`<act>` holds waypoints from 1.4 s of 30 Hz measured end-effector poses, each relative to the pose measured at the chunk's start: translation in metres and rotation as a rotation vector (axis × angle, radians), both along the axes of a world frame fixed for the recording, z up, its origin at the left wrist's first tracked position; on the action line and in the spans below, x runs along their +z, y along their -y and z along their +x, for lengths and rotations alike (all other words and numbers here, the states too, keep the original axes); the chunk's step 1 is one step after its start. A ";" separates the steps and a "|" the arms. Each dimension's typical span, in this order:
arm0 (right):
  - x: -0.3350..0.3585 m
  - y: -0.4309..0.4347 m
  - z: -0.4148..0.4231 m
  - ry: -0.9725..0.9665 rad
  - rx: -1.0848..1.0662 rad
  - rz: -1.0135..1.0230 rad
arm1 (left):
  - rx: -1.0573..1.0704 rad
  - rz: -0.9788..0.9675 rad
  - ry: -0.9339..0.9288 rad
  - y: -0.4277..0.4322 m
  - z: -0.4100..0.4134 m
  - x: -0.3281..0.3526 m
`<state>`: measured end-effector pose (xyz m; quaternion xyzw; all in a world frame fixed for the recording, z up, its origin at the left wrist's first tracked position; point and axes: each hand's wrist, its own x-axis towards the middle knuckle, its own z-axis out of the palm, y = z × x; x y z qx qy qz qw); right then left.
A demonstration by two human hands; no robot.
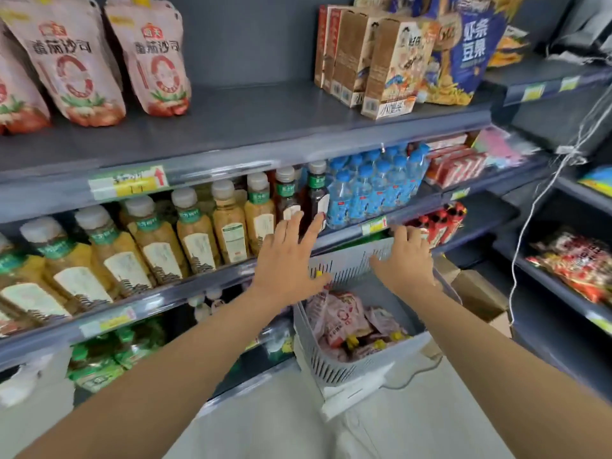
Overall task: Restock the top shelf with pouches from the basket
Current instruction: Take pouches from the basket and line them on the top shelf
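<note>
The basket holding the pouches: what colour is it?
The basket is pale grey, with slotted walls; the head view shows it.

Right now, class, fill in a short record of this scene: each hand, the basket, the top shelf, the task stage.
basket: slotted, holds pink pouches
left hand: open, fingers spread, holding nothing
right hand: at the basket's far rim; grip unclear
top shelf: standing pouches at left, bare gap, boxes at right
task stage: no pouch in either hand
</note>
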<state>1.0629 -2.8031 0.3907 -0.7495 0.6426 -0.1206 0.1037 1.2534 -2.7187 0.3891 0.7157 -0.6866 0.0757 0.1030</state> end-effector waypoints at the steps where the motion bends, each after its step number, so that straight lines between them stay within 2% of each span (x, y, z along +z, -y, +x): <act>1: -0.012 0.007 -0.008 -0.003 -0.006 0.049 | -0.004 0.047 0.003 0.007 -0.008 -0.012; 7: -0.082 0.066 -0.052 -0.107 0.027 0.264 | -0.033 0.316 -0.010 0.055 -0.049 -0.082; 11: -0.127 0.107 -0.067 -0.179 0.098 0.490 | -0.026 0.451 -0.029 0.080 -0.075 -0.126; 15: -0.179 0.131 -0.071 -0.238 0.162 0.711 | -0.013 0.544 -0.053 0.093 -0.095 -0.160; 18: -0.208 0.130 -0.065 -0.199 0.103 0.871 | 0.010 0.589 -0.081 0.098 -0.103 -0.174; 21: -0.233 0.122 -0.059 -0.103 0.024 0.954 | 0.033 0.624 -0.097 0.101 -0.103 -0.181; 24: -0.247 0.117 -0.057 -0.091 -0.034 0.989 | 0.030 0.645 -0.099 0.104 -0.102 -0.184; 26: -0.255 0.121 -0.058 -0.100 -0.073 1.018 | 0.019 0.627 -0.100 0.106 -0.101 -0.186; 29: -0.266 0.136 -0.068 0.006 -0.139 1.093 | -0.014 0.591 -0.103 0.107 -0.101 -0.191; 33: -0.274 0.137 -0.079 0.003 -0.079 1.241 | -0.037 0.589 -0.136 0.106 -0.106 -0.201; 39: -0.267 0.138 -0.074 0.009 -0.054 1.155 | -0.085 0.561 -0.223 0.104 -0.116 -0.205; 42: -0.233 0.163 -0.067 0.080 0.017 1.425 | -0.108 0.545 -0.275 0.108 -0.116 -0.207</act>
